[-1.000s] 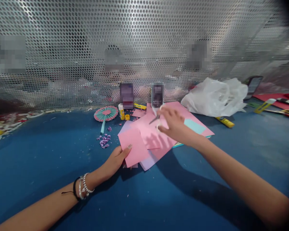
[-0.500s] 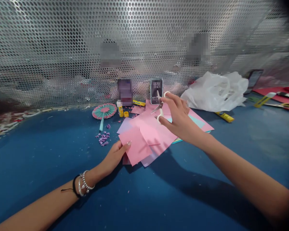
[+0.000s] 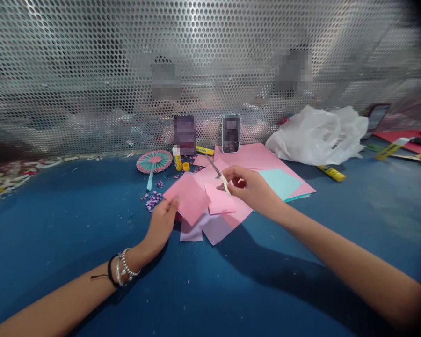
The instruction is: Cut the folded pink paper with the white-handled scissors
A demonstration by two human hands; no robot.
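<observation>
Left hand (image 3: pixel 162 221) pinches pink paper square (image 3: pixel 190 200), now raised; right hand (image 3: pixel 255 188) grips white-handled scissors (image 3: pixel 225 183), lowered, clear of it

The table (image 3: pixel 91 292) had a blue surface. At its centre lay overlapping pink sheets (image 3: pixel 250 157) and a purple sheet (image 3: pixel 215 230). To the left lay a paper fan (image 3: pixel 154 162) and, nearer the front, loose purple scraps (image 3: pixel 153 201). A glue stick (image 3: pixel 177 160) stood beside a yellow cap (image 3: pixel 185 166). A white plastic bag (image 3: pixel 314 138) rested at the right.
</observation>
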